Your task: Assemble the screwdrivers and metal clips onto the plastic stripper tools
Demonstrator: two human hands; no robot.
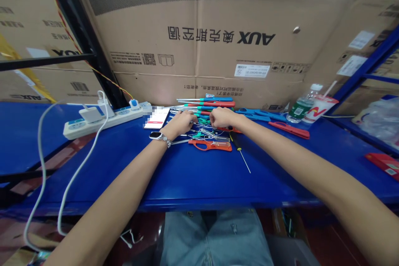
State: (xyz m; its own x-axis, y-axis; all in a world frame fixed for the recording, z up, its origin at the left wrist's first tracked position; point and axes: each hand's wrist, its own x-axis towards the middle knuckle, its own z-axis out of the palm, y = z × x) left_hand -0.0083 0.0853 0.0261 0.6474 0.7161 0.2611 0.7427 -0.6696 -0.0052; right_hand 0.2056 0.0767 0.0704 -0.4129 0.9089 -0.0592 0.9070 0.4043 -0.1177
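Left hand (186, 119) and right hand (222, 116) curled over lighters (218, 147) on the blue desk (202, 183), can't tell if either grips anything, screwdriver (238, 148) lying nearer, right.

This looks like a small workshop corner in a storage area. A large AUX carton (149, 48) stands behind the blue surface (193, 178), with more printed cartons (21, 37) at the far left. A black rack post (82, 20) and blue metal frame (374, 58) flank it. A power strip (124, 113), screwdriver (236, 143) and clustered long-nosed lighters (215, 104) suggest bench work.
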